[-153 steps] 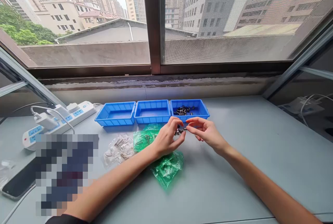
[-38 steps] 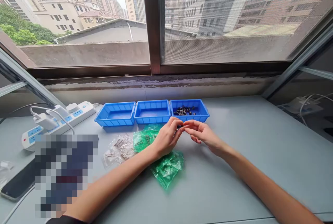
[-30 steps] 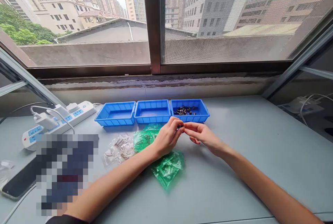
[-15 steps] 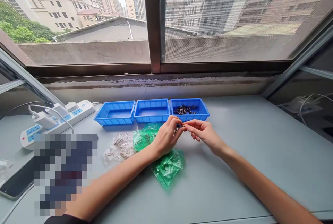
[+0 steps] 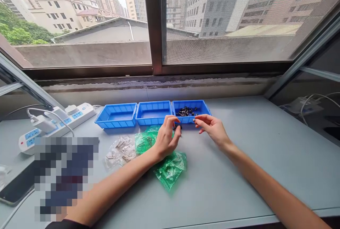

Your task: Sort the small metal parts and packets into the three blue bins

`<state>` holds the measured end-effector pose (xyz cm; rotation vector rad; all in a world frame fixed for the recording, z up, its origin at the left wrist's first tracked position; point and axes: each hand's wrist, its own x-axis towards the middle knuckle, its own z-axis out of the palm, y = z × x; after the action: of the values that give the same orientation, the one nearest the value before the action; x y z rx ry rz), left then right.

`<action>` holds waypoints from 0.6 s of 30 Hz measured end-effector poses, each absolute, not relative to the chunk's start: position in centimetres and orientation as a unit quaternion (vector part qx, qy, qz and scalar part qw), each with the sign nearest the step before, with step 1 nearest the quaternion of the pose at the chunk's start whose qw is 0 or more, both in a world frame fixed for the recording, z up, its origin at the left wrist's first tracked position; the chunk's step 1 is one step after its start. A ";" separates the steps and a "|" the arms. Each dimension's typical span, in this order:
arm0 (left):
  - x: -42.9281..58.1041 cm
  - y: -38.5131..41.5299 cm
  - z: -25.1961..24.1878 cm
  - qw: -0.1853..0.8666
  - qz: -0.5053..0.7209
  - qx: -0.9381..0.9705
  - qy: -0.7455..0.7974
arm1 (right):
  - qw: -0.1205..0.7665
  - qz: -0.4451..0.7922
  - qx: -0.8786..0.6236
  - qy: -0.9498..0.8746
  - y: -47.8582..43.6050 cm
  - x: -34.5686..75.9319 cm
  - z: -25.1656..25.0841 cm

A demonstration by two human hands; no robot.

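My left hand [image 5: 166, 137] is cupped just in front of the middle blue tray [image 5: 153, 112], its fingers curled around several small dark screws [image 5: 177, 127]. My right hand [image 5: 211, 128] hovers at the front rim of the right blue tray [image 5: 205, 107], thumb and forefinger pinching one small dark screw [image 5: 194, 119]. That tray holds a pile of dark screws [image 5: 186, 111]. The left blue tray [image 5: 116, 115] and the middle one look empty. Green bags of parts [image 5: 171, 169] lie under my left wrist.
A clear bag of metal parts [image 5: 120, 151] lies left of another green bag [image 5: 143, 141]. A white power strip [image 5: 57, 119] with plugs sits far left, a phone [image 5: 14, 190] at the near left edge. A window sill runs behind the trays; cables lie at the right.
My hands were joined over the screws; now they have parted. The right hand has moved toward the right tray with one screw, and the left has stayed with the rest.
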<state>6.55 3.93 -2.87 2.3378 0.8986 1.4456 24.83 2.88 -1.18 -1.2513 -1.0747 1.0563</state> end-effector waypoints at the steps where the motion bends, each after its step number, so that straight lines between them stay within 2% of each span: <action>1: 6.5 3.9 -2.9 0.123 0.499 0.800 0.309 | 0.560 0.444 -0.522 -0.466 2.9 24.9 -1.2; 4: 6.5 4.0 -3.0 0.119 0.509 0.794 0.310 | 0.545 0.417 -0.491 -0.536 2.8 25.0 -1.4; 12: 6.5 4.1 -3.1 0.134 0.515 0.787 0.310 | 0.361 0.209 -0.418 -0.807 1.9 23.8 -3.8; 18: 6.5 4.1 -3.2 0.141 0.511 0.792 0.302 | 0.290 0.135 -0.408 -0.855 1.7 23.4 -4.6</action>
<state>6.53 4.12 -3.16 2.2881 0.8718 1.4770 23.40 1.75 -4.56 -1.0890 -2.2816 0.3598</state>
